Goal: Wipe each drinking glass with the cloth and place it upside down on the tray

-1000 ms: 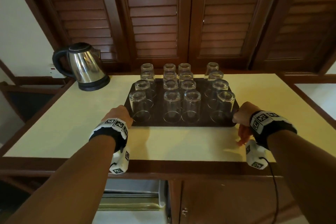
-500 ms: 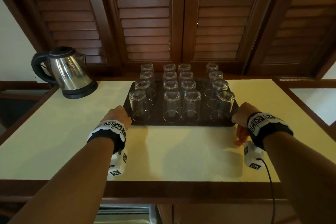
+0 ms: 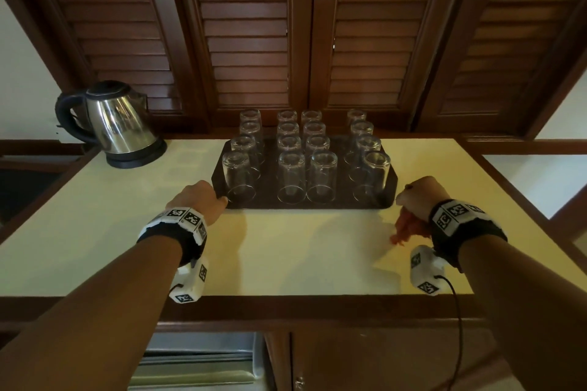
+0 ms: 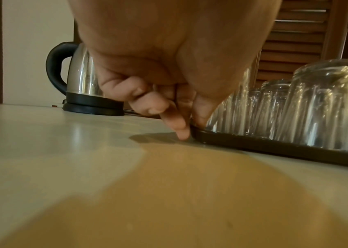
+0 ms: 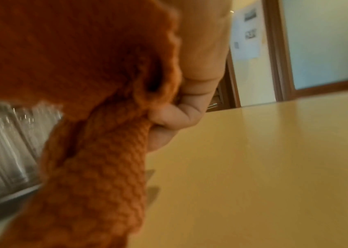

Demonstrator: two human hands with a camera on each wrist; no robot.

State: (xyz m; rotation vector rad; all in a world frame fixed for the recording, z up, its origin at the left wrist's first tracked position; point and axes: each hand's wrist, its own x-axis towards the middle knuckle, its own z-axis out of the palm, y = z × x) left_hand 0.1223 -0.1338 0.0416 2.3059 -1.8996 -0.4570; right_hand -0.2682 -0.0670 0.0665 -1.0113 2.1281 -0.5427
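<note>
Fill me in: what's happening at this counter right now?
A person stands at a cream counter with a dark tray full of upside-down drinking glasses. The left hand pinches the tray's near left corner, thumb on the rim and fingers against its edge. The right hand sits by the near right corner, clutching a bunched orange cloth. A steel kettle stands at the back left.
</note>
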